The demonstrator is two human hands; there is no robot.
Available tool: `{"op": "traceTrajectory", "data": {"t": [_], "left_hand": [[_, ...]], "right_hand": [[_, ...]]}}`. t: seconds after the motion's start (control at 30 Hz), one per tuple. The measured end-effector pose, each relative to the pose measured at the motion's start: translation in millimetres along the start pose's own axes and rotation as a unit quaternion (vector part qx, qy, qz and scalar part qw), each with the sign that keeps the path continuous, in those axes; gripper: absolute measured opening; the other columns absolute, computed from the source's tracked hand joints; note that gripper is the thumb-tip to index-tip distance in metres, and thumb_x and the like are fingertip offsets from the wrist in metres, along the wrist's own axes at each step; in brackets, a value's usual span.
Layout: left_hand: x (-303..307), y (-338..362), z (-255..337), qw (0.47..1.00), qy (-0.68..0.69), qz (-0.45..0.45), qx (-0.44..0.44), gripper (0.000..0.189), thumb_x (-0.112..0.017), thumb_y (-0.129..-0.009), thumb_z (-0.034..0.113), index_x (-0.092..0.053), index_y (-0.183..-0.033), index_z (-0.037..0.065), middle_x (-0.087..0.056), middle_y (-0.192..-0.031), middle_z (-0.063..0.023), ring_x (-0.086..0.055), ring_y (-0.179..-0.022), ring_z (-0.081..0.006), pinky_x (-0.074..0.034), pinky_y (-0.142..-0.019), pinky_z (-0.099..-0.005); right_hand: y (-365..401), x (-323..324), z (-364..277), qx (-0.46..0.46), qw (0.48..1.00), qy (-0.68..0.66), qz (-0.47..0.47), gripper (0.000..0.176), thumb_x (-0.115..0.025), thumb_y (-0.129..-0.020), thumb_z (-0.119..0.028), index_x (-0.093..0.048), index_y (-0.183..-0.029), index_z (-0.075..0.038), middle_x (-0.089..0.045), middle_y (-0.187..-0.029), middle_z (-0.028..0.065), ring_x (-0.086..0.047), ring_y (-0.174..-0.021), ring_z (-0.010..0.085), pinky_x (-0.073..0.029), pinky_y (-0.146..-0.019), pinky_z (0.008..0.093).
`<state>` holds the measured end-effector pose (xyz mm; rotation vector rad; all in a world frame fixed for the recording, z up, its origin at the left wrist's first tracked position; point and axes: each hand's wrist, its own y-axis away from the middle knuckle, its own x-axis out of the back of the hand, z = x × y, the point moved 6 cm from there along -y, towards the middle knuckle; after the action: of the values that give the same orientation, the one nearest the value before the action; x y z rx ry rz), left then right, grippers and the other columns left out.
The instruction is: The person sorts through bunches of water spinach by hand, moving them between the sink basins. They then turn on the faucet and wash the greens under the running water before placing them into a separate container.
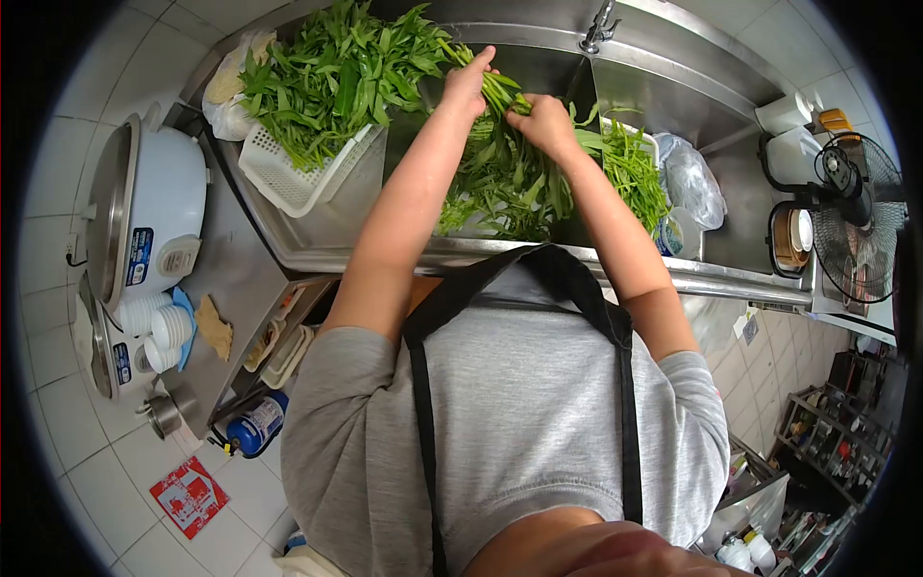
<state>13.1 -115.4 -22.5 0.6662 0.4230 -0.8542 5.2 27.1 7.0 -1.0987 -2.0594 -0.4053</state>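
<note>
Bunched stems of water spinach (497, 93) stretch between my two hands over the sink. My left hand (467, 83) is closed round them, thumb raised, near the far side of the basin. Closer to me on the right, my right hand (544, 127) grips the lower end of the same stems, fingers curled and partly hidden. Below both hands, loose leafy greens (514, 183) fill the basin. A white plastic basket (308, 188) left of my left arm bears a high heap of water spinach leaves (351, 72). Cut green stems (630, 168) lie right of my right forearm.
A faucet (598, 31) rises at the sink's back wall. Clear plastic bags (694, 178) lie in the right-hand basin, with a fan (856, 207) beyond. On the left counter are a large rice cooker (159, 207) and stacked white bowls (165, 322). The metal sink edge (711, 287) runs before me.
</note>
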Motion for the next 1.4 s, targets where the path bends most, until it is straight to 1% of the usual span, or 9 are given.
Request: {"op": "traceTrajectory", "data": {"t": [0.17, 0.3, 0.47, 0.57, 0.67, 0.97, 1.07, 1.27, 1.4], "left_hand": [[-8, 17, 3, 0.961, -0.26, -0.093, -0.005, 0.047, -0.073, -0.07, 0.02, -0.049, -0.106, 0.0, -0.056, -0.103, -0.0109, -0.054, -0.095, -0.0196, -0.044, -0.08, -0.0351], [6, -4, 2, 0.912, -0.389, -0.032, -0.123, 0.057, -0.068, -0.074, 0.031, -0.043, -0.113, -0.002, -0.052, -0.11, -0.0143, -0.049, -0.103, -0.0222, -0.037, -0.088, -0.0341], [8, -21, 2, 0.876, -0.433, 0.034, -0.211, 0.062, -0.066, -0.074, 0.034, -0.04, -0.111, -0.008, -0.05, -0.111, -0.0263, -0.05, -0.103, -0.0353, -0.04, -0.086, -0.0378], [-11, -4, 5, 0.882, -0.416, 0.051, -0.217, 0.063, -0.066, -0.073, 0.034, -0.04, -0.111, -0.009, -0.049, -0.111, -0.0275, -0.05, -0.103, -0.0362, -0.04, -0.087, -0.0382], [-18, 5, 4, 0.882, -0.419, 0.067, -0.204, 0.064, -0.067, -0.073, 0.035, -0.04, -0.111, -0.01, -0.049, -0.111, -0.0274, -0.051, -0.102, -0.0351, -0.04, -0.087, -0.0375], [5, 4, -10, 0.953, -0.283, -0.021, -0.108, 0.07, -0.068, -0.073, 0.039, -0.04, -0.115, -0.01, -0.044, -0.117, -0.0222, -0.043, -0.11, -0.0252, -0.037, -0.09, -0.0365], [-3, 15, -9, 0.947, -0.296, -0.118, -0.028, 0.046, -0.073, -0.07, 0.033, -0.056, -0.095, -0.003, -0.058, -0.09, -0.0111, -0.057, -0.081, -0.0174, -0.046, -0.072, -0.0306], [-5, 25, -11, 0.972, -0.19, -0.137, -0.003, 0.031, -0.069, -0.075, 0.025, -0.054, -0.092, 0.004, -0.056, -0.077, -0.0052, -0.056, -0.061, -0.0142, -0.048, -0.052, -0.0265], [8, 18, -6, 0.987, -0.093, -0.13, 0.014, 0.023, -0.068, -0.075, 0.019, -0.054, -0.089, 0.008, -0.056, -0.074, -0.005, -0.056, -0.061, -0.0145, -0.048, -0.052, -0.027]], "right_hand": [[-20, 3, 42, -0.041, 0.988, -0.125, -0.075, 0.033, -0.066, -0.065, -0.024, -0.064, -0.089, -0.001, -0.064, -0.076, 0.0169, -0.062, -0.074, 0.0271, -0.047, -0.071, 0.033], [-10, 44, 27, 0.033, 0.999, 0.012, -0.028, 0.056, -0.072, -0.062, -0.027, -0.053, -0.112, -0.01, -0.058, -0.106, 0.0184, -0.057, -0.095, 0.0314, -0.044, -0.081, 0.034], [0, 52, 4, 0.036, 0.994, -0.048, -0.09, 0.031, -0.07, -0.064, -0.026, -0.064, -0.09, -0.01, -0.063, -0.084, 0.0171, -0.061, -0.082, 0.0301, -0.046, -0.074, 0.0375], [4, 23, -6, 0.013, 0.996, 0.075, -0.049, 0.031, -0.067, -0.067, -0.034, -0.066, -0.085, -0.009, -0.063, -0.078, 0.0169, -0.06, -0.077, 0.0317, -0.047, -0.072, 0.039], [-3, 10, 11, -0.012, 0.999, 0.007, 0.036, 0.025, -0.067, -0.069, -0.03, -0.066, -0.084, -0.009, -0.062, -0.07, 0.015, -0.061, -0.066, 0.0278, -0.046, -0.064, 0.035], [-9, 21, 9, 0.042, 0.996, 0.069, -0.03, 0.034, -0.064, -0.065, -0.029, -0.065, -0.09, -0.007, -0.062, -0.081, 0.0189, -0.059, -0.079, 0.0327, -0.047, -0.074, 0.0402], [-18, 30, 30, 0.025, 0.997, 0.068, -0.013, 0.042, -0.064, -0.063, -0.034, -0.064, -0.095, -0.006, -0.062, -0.086, 0.0196, -0.06, -0.082, 0.032, -0.047, -0.077, 0.0384], [-33, 42, 71, -0.018, 0.923, -0.384, 0.016, 0.01, -0.059, -0.073, -0.011, -0.063, -0.077, -0.002, -0.059, -0.07, 0.003, -0.052, -0.065, 0.0101, -0.041, -0.061, 0.0237], [-25, 68, 103, -0.067, 0.844, -0.53, 0.055, 0.013, -0.057, -0.077, -0.012, -0.062, -0.083, -0.002, -0.059, -0.074, 0.0027, -0.053, -0.065, 0.0107, -0.043, -0.063, 0.0233]]}}
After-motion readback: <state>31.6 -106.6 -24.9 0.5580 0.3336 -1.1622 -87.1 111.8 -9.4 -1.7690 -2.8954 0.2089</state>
